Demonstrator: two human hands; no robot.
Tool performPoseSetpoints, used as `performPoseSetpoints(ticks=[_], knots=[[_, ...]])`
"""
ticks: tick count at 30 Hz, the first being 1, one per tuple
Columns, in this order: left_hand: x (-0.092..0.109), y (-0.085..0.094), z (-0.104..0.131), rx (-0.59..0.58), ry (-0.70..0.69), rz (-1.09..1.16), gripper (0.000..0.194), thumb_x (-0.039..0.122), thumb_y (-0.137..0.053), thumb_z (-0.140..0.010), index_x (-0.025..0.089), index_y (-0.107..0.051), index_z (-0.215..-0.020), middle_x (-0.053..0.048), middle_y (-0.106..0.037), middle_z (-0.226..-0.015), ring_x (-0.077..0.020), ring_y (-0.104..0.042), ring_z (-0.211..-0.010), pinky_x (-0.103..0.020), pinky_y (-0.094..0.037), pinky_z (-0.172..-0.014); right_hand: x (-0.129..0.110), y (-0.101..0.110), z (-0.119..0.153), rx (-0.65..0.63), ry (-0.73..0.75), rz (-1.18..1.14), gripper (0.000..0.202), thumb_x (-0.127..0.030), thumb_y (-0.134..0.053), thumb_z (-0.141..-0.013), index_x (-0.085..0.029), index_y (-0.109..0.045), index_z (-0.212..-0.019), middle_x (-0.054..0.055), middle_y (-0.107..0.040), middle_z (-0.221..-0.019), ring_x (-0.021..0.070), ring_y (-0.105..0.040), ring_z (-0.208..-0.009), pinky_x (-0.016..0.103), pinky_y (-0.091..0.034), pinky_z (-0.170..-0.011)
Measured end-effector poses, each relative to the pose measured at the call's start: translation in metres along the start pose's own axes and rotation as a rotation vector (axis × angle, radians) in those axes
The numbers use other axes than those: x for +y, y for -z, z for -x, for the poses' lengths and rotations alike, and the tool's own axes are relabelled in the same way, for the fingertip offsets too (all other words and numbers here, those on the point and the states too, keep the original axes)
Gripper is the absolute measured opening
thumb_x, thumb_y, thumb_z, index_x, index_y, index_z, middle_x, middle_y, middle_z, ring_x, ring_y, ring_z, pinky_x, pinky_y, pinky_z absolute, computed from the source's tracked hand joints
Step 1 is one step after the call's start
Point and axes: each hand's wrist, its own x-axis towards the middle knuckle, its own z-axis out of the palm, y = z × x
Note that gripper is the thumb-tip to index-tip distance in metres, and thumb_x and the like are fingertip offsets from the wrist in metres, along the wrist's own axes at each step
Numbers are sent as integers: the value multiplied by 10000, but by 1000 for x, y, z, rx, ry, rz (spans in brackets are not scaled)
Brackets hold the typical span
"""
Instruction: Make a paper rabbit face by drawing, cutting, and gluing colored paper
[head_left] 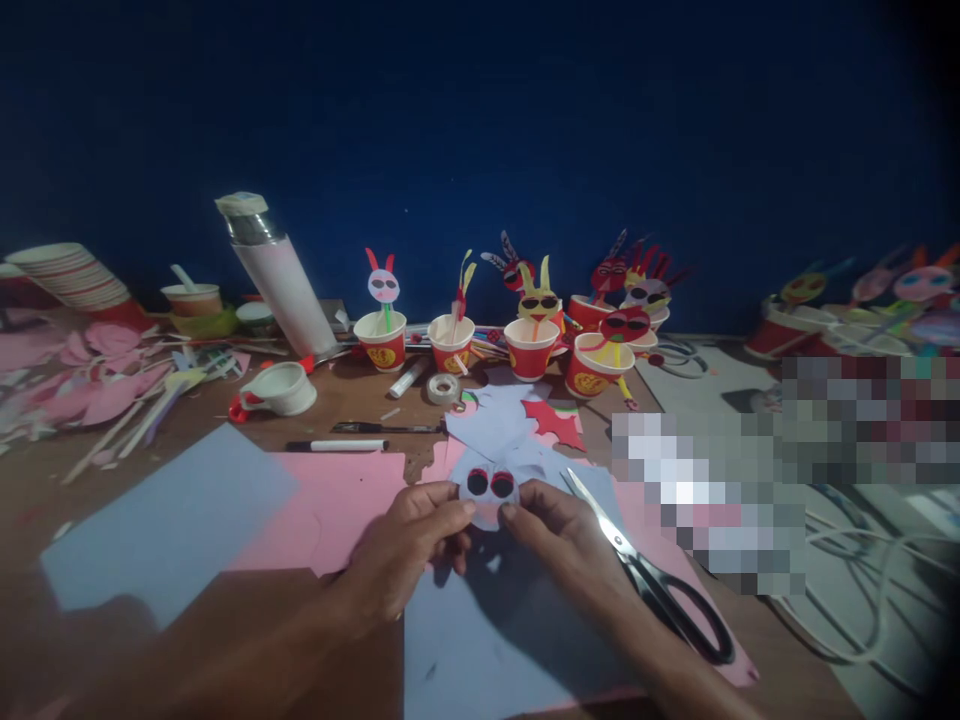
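A small round paper face (489,508), pale lilac with two black eyes edged in red and a pinkish lower part, is held between my two hands. My left hand (420,540) pinches its left edge between thumb and fingers. On the opposite edge, the thumb and fingers of my right hand (559,525) are closed. Beneath them lies lilac paper (465,650) over pink paper. Black-handled scissors (637,565) rest beside my right hand, blades pointing up and left.
Red paper cups (531,350) with paper faces on sticks line the back. A leaning flask (281,290), pink scraps (105,375), a white cup (281,388), a marker (337,446) and tape (443,389) lie leftward. Cables (847,600) are at right.
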Motion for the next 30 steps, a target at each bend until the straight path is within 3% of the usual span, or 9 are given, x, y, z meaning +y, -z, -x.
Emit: performPoseSetpoints(ticks=[7, 10, 14, 19, 22, 26, 30], knots=[[-1, -2, -2, 79, 12, -101, 214, 310, -551, -787, 140, -537, -658, 28, -522, -511, -65, -497, -426, -153, -306, -383, -3, -1, 1, -40, -14, -31, 200, -331, -539, -781, -168, -557, -667, -37, -498, -574, 105, -434, -535, 226, -326, -517], [-1, -1, -2, 52, 17, -83, 202, 309, -542, -786, 139, -544, -675, 26, -523, -525, -68, -498, -429, -159, -309, -387, -2, -1, 1, -35, -11, -26, 188, -308, -530, -786, -172, -545, -658, -47, -483, -565, 95, -407, -520, 218, -311, -505], [1, -2, -1, 24, 22, -118, 258, 381, -592, -760, 132, -563, -701, 22, -524, -547, -71, -496, -451, -168, -315, -408, -3, -2, 3, -46, 20, 1, 165, -280, -517, -801, -173, -572, -687, -28, -544, -615, 115, -478, -587, 229, -357, -561], [4, -6, -2, 85, 13, -169, 291, 407, -651, -714, 124, -586, -697, 25, -519, -517, -65, -473, -440, -172, -316, -416, -2, -2, 4, -44, 41, 21, 121, -261, -529, -799, -171, -588, -742, -5, -580, -670, 141, -528, -661, 260, -406, -644], [5, -6, -2, 97, 0, -122, 263, 387, -638, -727, 131, -587, -697, 27, -521, -518, -66, -482, -438, -165, -312, -402, 0, -1, 3, 22, 81, -49, 131, -284, -551, -790, -192, -572, -881, -5, -578, -730, 142, -532, -680, 264, -419, -647], [3, -5, -2, 103, -13, -82, 239, 373, -628, -739, 138, -596, -714, 38, -504, -494, -63, -479, -420, -156, -288, -373, -1, 1, 3, 191, 170, 32, 92, -283, -574, -772, -209, -590, -824, -1, -590, -756, 145, -535, -708, 262, -418, -656], [2, -4, -2, 112, -26, -66, 242, 382, -616, -752, 141, -615, -750, 40, -505, -512, -60, -477, -410, -155, -285, -359, -2, 0, 3, 165, 253, 165, 64, -241, -566, -772, -213, -623, -783, 4, -612, -767, 155, -542, -734, 272, -417, -689]])
